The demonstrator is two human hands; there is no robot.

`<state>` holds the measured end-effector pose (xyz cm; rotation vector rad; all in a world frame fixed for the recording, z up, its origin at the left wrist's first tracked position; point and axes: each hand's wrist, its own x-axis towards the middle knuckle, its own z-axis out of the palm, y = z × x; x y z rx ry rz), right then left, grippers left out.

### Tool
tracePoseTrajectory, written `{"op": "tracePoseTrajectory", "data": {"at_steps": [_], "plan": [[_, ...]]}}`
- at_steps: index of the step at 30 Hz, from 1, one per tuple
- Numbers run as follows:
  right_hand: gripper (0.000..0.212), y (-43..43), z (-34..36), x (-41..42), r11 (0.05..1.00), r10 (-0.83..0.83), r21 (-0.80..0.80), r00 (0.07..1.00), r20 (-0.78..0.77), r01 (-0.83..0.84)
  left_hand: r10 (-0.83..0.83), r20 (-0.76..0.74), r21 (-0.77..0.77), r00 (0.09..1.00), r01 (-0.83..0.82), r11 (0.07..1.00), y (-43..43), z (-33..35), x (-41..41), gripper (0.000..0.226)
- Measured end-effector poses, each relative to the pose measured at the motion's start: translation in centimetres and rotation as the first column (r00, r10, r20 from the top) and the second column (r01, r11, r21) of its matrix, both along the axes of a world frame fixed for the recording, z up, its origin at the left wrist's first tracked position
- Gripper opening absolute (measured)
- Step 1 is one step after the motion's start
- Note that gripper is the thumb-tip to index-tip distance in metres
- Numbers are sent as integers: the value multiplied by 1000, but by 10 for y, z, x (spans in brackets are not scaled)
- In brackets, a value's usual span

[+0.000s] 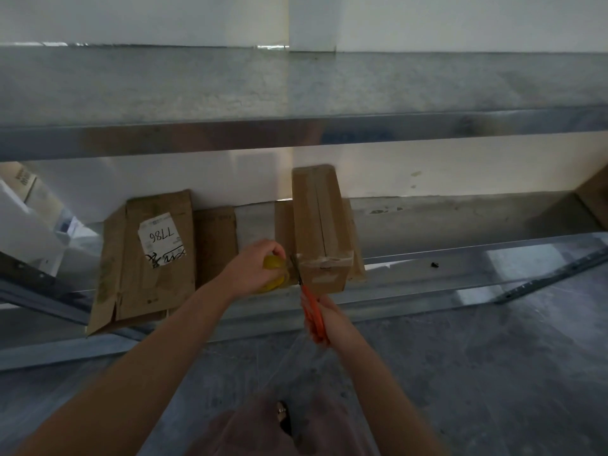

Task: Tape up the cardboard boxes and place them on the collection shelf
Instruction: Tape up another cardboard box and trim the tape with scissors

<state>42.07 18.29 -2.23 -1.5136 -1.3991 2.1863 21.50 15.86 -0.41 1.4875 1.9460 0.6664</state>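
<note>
- head view: the box [317, 222], long and narrow with its top seam already taped, lies on the lower shelf [444, 218], its near end right at the front edge and its far end close to the back wall.
- open room: the shelf to the right of the box is bare metal as far as a piece of cardboard [595, 195] at the frame's edge; the upper shelf [296, 93] hangs low over the box's far end.
- the left hand [256, 268] has its fingers curled round a yellow tape roll [274, 276], just left of the box's near corner.
- the right hand [325, 319] is wrapped round the orange handles of the scissors [311, 311]; it is blurred, so i cannot tell how each finger sits. the blades point up between the tape roll and the box corner.
- in the way on the left: a flattened carton [144, 258] with a white label leans over the shelf's front edge, and a smaller flat piece [215, 241] lies between it and the box.
- white packages [26, 225] crowd the far left end.
- a small dark object [435, 265] sits on the front rail, right of the box.
- grey floor [493, 373] lies open below the rail.
</note>
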Motion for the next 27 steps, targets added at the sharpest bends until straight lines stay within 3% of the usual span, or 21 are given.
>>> {"op": "tracePoseTrajectory", "data": {"at_steps": [13, 15, 18, 24, 27], "plan": [[19, 11, -12, 0, 997, -57, 64, 988, 143, 48, -50, 46, 47, 998, 48, 998, -1, 6, -2, 19], [16, 13, -13, 1, 994, -23, 105, 983, 184, 4, 1, 62, 57, 998, -5, 998, 1, 9, -4, 19], [28, 13, -13, 5, 972, 29, 218, 968, 251, -86, 52, 45, 15, 998, -53, 998, -1, 8, -12, 19], [40, 1, -9, 25, 804, 109, 503, 910, 401, -318, 63, 24, -24, 998, -62, 998, -12, -6, -16, 18], [37, -5, 15, 45, 642, 2, 672, 877, 481, -370, 104, 16, -20, 994, -104, 994, -15, -9, -12, 20]]}}
